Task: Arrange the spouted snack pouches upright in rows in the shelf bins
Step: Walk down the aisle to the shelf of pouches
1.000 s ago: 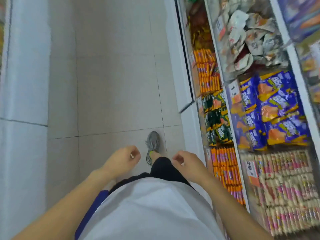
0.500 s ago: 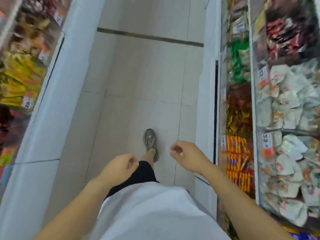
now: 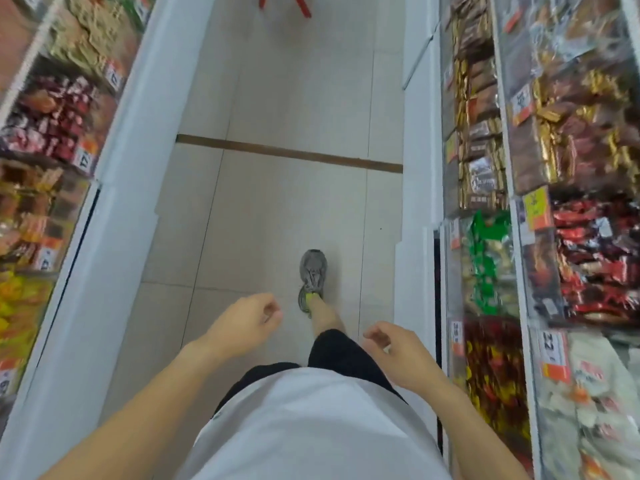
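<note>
- My grip is idle on both sides: the left hand [image 3: 247, 322] and the right hand [image 3: 401, 355] hang in front of my white shirt with fingers loosely curled, holding nothing.
- I can't pick out any spouted snack pouches from here. The clear-fronted shelf bins on my right [image 3: 540, 237] hold brown-and-gold packets, green bags, red wrappers and pale bags; those on my left [image 3: 52, 133] are too blurred to read.
- My judgement: I'm between stations, walking the pale tiled aisle floor [image 3: 287, 209], with one grey sneaker [image 3: 313, 275] stepping forward.
- Risk one: the blur could make me pass the right bin, or mistake the pale bags for pouches.
- Risk two: the aisle is narrow, so a swinging right arm could brush the price tags or bin fronts just beside it.
- Risk three: a red object [image 3: 287, 5] stands on the floor ahead, cut off by the frame; I could walk into it.
</note>
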Demonstrator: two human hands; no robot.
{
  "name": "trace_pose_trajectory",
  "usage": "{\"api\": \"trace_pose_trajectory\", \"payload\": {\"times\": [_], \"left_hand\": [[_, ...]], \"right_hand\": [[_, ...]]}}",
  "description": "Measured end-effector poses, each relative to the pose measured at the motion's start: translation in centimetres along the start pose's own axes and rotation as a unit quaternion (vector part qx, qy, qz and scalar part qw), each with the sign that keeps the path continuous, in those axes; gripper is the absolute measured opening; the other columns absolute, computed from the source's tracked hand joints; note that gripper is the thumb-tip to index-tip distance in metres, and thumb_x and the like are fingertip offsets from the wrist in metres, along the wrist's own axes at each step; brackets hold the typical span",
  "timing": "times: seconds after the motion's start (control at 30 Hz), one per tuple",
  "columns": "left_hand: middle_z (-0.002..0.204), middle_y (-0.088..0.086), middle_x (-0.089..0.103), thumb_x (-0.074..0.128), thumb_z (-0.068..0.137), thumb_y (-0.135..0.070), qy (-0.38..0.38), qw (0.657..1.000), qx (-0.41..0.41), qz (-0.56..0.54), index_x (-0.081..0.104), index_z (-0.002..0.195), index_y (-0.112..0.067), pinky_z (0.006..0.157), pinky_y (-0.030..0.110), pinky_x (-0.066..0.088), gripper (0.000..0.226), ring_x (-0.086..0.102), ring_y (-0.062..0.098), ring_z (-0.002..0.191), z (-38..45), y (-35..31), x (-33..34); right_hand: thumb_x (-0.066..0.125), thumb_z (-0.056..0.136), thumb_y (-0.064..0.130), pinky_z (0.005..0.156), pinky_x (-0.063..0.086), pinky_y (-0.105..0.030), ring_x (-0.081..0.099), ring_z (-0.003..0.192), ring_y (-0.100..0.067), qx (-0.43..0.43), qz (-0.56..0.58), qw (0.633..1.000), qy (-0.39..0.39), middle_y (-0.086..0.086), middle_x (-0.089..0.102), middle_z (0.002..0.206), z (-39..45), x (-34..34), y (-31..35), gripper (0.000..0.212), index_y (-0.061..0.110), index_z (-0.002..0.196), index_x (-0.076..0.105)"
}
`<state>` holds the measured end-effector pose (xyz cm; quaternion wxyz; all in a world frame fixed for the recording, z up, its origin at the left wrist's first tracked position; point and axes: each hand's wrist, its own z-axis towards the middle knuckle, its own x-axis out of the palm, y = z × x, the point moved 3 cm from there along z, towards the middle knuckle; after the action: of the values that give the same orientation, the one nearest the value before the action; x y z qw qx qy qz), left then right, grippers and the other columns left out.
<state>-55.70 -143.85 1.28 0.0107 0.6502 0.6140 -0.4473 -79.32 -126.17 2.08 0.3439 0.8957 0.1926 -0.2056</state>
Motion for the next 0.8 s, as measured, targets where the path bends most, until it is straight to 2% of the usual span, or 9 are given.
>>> {"api": "trace_pose_trajectory", "payload": {"times": [0.17, 0.33, 0.43, 0.5, 0.7, 0.8], "left_hand": [[0.098, -0.012, 0.067, 0.052, 0.096, -0.037, -0.017, 0.998, -0.053, -0.041, 0.063, 0.101, -0.023, 0.080, 0.027, 0.049, 0.019, 0.061, 0.010, 0.090, 11.5, -0.6, -10.4], [0.097, -0.014, 0.067, 0.052, 0.097, -0.037, -0.063, 0.990, -0.075, -0.099, 0.063, 0.102, -0.026, 0.080, 0.025, 0.052, 0.016, 0.062, 0.004, 0.090, 20.6, -3.1, -22.6], [0.095, -0.017, 0.067, 0.053, 0.097, -0.036, -0.074, 0.986, -0.074, -0.132, 0.063, 0.101, -0.029, 0.080, 0.025, 0.053, 0.013, 0.062, 0.002, 0.088, 27.0, -3.7, -29.8], [0.095, -0.018, 0.067, 0.053, 0.097, -0.035, -0.081, 0.982, -0.070, -0.154, 0.063, 0.100, -0.031, 0.081, 0.023, 0.052, 0.011, 0.061, 0.000, 0.089, 32.2, -3.6, -34.8], [0.097, -0.021, 0.063, 0.052, 0.098, -0.034, -0.104, 0.980, -0.035, -0.163, 0.061, 0.103, -0.032, 0.077, 0.013, 0.046, 0.011, 0.058, -0.003, 0.092, 48.8, -3.8, -51.0], [0.097, -0.018, 0.065, 0.051, 0.097, -0.037, -0.099, 0.985, -0.010, -0.142, 0.062, 0.102, -0.031, 0.080, 0.021, 0.051, 0.013, 0.060, 0.001, 0.092, 56.1, -4.9, -59.5]], "right_hand": [[0.057, 0.096, 0.036, 0.082, 0.050, -0.016, 0.061, 0.093, 0.001, -0.020, 0.001, 1.000, 0.014, 0.016, 0.066, 0.100, 14.6, -8.8, 8.4, 0.012, 0.030, 0.104, 0.064], [0.058, 0.097, 0.032, 0.078, 0.042, -0.010, 0.060, 0.092, 0.002, -0.092, -0.014, 0.995, 0.033, 0.015, 0.066, 0.099, 28.2, -18.5, 21.6, 0.010, 0.028, 0.103, 0.064], [0.058, 0.097, 0.031, 0.081, 0.044, -0.009, 0.061, 0.094, 0.000, -0.139, -0.015, 0.990, 0.034, 0.014, 0.067, 0.099, 35.9, -23.7, 29.8, 0.014, 0.024, 0.105, 0.066], [0.059, 0.097, 0.030, 0.082, 0.045, -0.011, 0.061, 0.094, 0.003, -0.151, 0.002, 0.988, 0.032, 0.015, 0.067, 0.097, 41.4, -26.8, 34.5, 0.009, 0.028, 0.102, 0.066], [0.059, 0.096, 0.033, 0.079, 0.044, -0.008, 0.061, 0.093, 0.007, -0.122, 0.040, 0.992, -0.003, 0.015, 0.069, 0.100, 56.3, -36.1, 45.6, 0.008, 0.030, 0.099, 0.066], [0.057, 0.097, 0.038, 0.083, 0.046, -0.009, 0.060, 0.097, 0.008, -0.086, 0.049, 0.995, -0.012, 0.019, 0.068, 0.104, 61.6, -41.4, 49.3, 0.016, 0.029, 0.106, 0.066]]}}
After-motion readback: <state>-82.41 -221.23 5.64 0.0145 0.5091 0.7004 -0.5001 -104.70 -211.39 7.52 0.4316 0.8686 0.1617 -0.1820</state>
